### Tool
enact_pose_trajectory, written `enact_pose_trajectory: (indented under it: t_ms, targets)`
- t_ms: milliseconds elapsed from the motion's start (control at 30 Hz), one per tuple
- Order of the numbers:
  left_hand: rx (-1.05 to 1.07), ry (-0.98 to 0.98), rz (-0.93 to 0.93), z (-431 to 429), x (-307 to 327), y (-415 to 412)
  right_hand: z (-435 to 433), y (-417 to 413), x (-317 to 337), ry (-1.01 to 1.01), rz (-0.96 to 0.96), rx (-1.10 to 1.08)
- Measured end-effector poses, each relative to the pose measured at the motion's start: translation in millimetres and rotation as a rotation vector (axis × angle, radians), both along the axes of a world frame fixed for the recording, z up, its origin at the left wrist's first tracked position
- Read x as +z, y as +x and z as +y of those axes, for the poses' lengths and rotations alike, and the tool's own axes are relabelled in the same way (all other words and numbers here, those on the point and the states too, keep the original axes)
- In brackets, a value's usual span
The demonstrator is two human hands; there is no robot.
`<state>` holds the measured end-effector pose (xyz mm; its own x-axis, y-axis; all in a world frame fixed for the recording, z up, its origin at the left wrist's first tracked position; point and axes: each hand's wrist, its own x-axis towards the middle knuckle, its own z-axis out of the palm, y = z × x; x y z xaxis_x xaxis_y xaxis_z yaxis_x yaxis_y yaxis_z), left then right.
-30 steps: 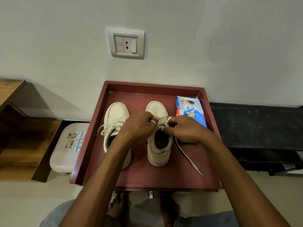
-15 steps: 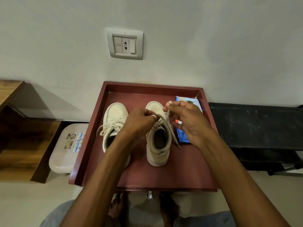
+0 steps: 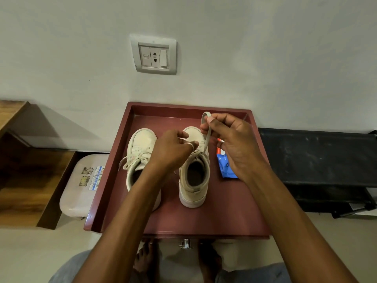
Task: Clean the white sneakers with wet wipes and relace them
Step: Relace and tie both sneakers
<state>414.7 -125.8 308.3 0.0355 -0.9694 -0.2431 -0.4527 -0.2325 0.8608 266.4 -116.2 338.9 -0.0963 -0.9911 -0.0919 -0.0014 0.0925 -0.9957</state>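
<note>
Head view: fingers of the right hand (image 3: 230,144) pinched a flat off-white lace (image 3: 207,137) above the part-laced cream high-top sneaker (image 3: 194,180). Left hand (image 3: 171,153) fingers curled at its eyelets, grip unclear. Left of them, the matching sneaker (image 3: 140,145) looked laced already.

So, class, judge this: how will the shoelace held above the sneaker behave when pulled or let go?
Probably floppy: the shoelace folds into a loop above the pinch of the right hand. Likely very light: that pinch alone lifts it. Its flat shape should resist rolling.
</note>
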Motion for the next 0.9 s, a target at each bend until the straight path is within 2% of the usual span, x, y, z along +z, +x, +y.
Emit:
enact_pose_trajectory:
  t_ms: [67,167,233,267,400,600,900]
  targets:
    - [-0.094,-0.054,-0.29,1,-2,2,0,0,0,0.001,0.008,-0.002]
    - [-0.17,-0.08,-0.45,5,-2,0,-1,-2,-1,0.0,0.018,-0.012]
    - [-0.173,-0.098,-0.492,5,-4,-2,-1,-4,-2,-0.001,0.021,-0.014]
    - [-0.158,-0.092,-0.455,4,-5,-3,-1,-4,-2,-0.002,0.022,-0.012]
    - [-0.099,0.014,0.003,2,-8,-7,-2,-4,-3,-0.002,0.007,-0.03]
    - [-0.006,0.049,0.419,6,1,-14,-4,-6,-5,0.015,-0.043,-0.069]
    - [0.055,0.068,0.639,6,9,-6,-5,-8,-6,0.008,-0.09,-0.068]
